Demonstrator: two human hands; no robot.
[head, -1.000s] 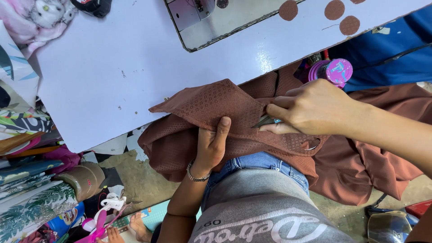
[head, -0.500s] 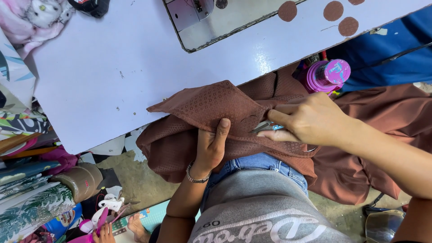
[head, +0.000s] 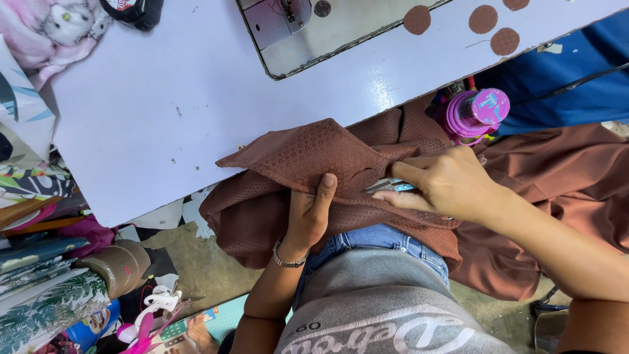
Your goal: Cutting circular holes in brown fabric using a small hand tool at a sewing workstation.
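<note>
A brown patterned cloth [head: 308, 157] lies over the near edge of the white sewing table [head: 164, 98] and hangs down onto my lap. My left hand [head: 311, 213] grips the cloth from below, thumb pressed on its top face. My right hand [head: 445, 183] holds small metal thread snips [head: 386, 187] with a blue handle, their tips against the cloth just right of my left thumb. More brown fabric [head: 550, 177] spreads out to the right under my right forearm.
A sewing machine's metal bed [head: 314, 33] sits at the table's far edge, with brown round cloth pieces [head: 485, 19] beside it. A pink bottle [head: 475, 115] stands at the table's right end. Folded printed fabrics [head: 33, 288] pile up at left.
My right hand with the snips has shifted slightly left along the cloth toward my left thumb. My left hand keeps its grip.
</note>
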